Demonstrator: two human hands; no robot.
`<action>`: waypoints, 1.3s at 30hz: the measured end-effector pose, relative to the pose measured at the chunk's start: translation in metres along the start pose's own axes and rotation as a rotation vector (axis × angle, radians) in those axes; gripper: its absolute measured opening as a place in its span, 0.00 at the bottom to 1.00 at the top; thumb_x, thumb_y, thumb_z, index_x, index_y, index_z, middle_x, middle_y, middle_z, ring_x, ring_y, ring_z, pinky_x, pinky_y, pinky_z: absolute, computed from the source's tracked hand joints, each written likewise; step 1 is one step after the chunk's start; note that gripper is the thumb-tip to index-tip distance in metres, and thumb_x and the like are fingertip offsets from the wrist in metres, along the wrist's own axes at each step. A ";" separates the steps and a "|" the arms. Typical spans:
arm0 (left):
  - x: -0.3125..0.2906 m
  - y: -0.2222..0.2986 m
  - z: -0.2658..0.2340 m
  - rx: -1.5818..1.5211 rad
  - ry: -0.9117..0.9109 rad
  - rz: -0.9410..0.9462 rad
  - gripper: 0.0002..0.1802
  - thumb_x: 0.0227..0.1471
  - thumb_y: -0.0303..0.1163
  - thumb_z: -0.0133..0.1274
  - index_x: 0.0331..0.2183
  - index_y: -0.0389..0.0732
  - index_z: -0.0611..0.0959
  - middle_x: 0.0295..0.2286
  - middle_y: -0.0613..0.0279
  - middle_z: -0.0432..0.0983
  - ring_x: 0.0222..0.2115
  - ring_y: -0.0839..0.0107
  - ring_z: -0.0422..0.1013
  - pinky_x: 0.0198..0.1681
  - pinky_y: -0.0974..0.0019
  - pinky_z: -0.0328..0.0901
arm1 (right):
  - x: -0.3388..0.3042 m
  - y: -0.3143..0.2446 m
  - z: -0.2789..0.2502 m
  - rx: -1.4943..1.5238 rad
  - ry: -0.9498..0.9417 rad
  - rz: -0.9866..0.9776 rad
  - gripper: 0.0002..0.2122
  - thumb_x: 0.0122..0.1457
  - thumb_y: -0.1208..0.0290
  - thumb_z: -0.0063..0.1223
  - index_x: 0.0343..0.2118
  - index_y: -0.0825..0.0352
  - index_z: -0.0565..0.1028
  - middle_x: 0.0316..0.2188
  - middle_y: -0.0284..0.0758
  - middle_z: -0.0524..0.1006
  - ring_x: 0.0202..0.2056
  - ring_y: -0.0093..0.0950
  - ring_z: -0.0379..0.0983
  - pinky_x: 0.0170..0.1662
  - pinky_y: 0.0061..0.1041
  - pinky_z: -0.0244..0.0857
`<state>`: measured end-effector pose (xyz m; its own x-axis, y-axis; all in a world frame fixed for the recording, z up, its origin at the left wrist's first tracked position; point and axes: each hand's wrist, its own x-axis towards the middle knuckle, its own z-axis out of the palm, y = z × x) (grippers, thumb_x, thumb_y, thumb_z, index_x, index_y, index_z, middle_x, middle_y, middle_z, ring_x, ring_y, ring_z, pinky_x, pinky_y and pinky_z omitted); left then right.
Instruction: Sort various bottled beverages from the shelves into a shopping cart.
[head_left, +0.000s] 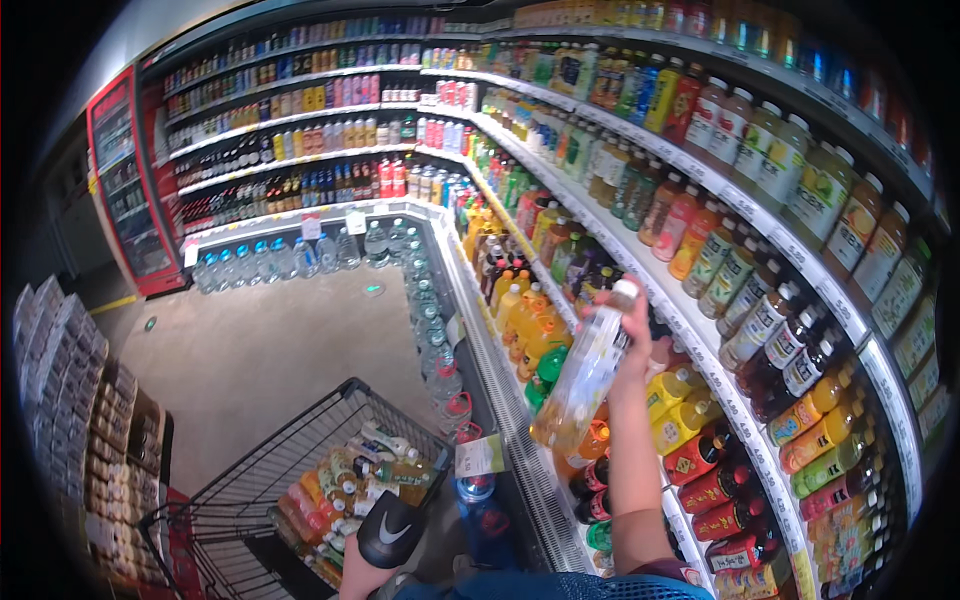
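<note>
My right hand (632,340) is wrapped around the upper part of a plastic drink bottle (588,372) with a white cap and a pale label. The bottle tilts, its cap up and to the right, its amber base lower left, over the shelf edge. Behind it lie rows of yellow, green and orange drink bottles (535,325). My left hand cannot be made out; at the lower edge, bare skin meets a black piece with a white mark (391,532) beside the shopping cart (262,452). Inside the cart lies a pile of colourful drink bottles (345,478).
Tall drink shelves (690,160) curve along the right and far sides. Large water bottles (265,262) line the floor along their base. A red glass-door fridge (130,190) stands far left, with stacked goods (60,390) nearer. A price card (480,457) hangs beside the cart.
</note>
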<state>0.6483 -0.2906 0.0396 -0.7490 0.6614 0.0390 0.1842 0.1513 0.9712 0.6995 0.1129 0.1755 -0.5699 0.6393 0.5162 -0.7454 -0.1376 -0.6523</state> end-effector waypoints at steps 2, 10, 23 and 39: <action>0.002 0.007 0.000 -0.016 0.011 0.049 0.28 0.28 0.28 0.62 0.38 0.33 0.77 0.32 0.58 0.77 0.34 0.73 0.73 0.40 0.68 0.65 | -0.017 0.035 0.003 0.380 -0.201 0.140 0.34 0.44 0.65 0.53 0.56 0.57 0.53 0.38 0.40 0.65 0.35 0.33 0.68 0.32 0.34 0.70; -0.014 0.026 -0.030 -0.031 -0.047 0.148 0.32 0.25 0.36 0.64 0.38 0.34 0.77 0.32 0.56 0.76 0.33 0.68 0.73 0.39 0.67 0.65 | -0.088 0.143 0.069 1.303 -0.459 0.611 0.37 0.45 0.63 0.54 0.58 0.61 0.51 0.38 0.37 0.59 0.34 0.30 0.61 0.31 0.30 0.65; -0.040 0.013 -0.079 0.117 0.156 0.029 0.27 0.27 0.37 0.61 0.36 0.41 0.78 0.27 0.54 0.76 0.31 0.54 0.72 0.35 0.62 0.66 | -0.163 0.264 0.073 0.005 -0.110 1.073 0.21 0.52 0.62 0.50 0.45 0.71 0.66 0.40 0.46 0.73 0.35 0.37 0.74 0.38 0.36 0.70; -0.159 -0.087 -0.133 -0.038 0.585 -0.339 0.32 0.29 0.22 0.59 0.44 0.33 0.72 0.36 0.57 0.75 0.37 0.71 0.71 0.44 0.68 0.64 | -0.225 0.556 -0.078 0.271 1.101 0.764 0.17 0.51 0.63 0.50 0.42 0.64 0.65 0.39 0.40 0.72 0.39 0.43 0.71 0.41 0.46 0.68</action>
<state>0.6667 -0.5071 -0.0197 -0.9845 0.0742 -0.1588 -0.1361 0.2470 0.9594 0.4402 -0.0487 -0.3463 -0.3934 0.5865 -0.7079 -0.4883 -0.7858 -0.3796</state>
